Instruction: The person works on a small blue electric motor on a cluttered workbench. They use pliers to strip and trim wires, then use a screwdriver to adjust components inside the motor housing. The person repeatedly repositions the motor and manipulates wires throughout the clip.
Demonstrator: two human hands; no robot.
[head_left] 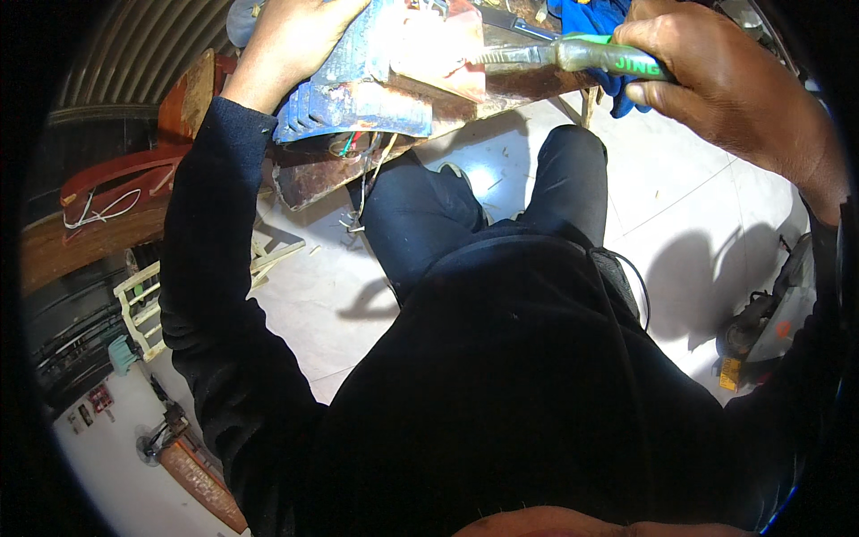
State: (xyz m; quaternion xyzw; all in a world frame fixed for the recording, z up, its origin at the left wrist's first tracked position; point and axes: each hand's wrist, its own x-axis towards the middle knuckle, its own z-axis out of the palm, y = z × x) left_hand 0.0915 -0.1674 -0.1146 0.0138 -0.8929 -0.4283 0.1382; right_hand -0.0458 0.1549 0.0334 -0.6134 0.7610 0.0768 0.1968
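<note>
At the top left, my left hand (291,40) lies against a blue plastic casing (353,112) with ribbed, scuffed edges; the thumb shows along the casing, but the picture's upper rim cuts off the other fingers. My right hand (707,80), at the upper right, is closed round the handle of a hand tool (617,58). Its handle is translucent grey with green, and a ridged metal shaft points left toward a brightly lit, flat pale piece (438,54) on the casing. Glare washes out the tool's tip, so contact cannot be made out. Thin wires (362,157) hang below the casing.
A worn wooden bench (309,174) carries the casing above my knees. Blue cloth (613,89) bunches under my right hand, near another dark metal tool (519,25). Left are a red-brown wooden piece (121,179) and a pale rack (139,309); a machine (761,322) stands low right.
</note>
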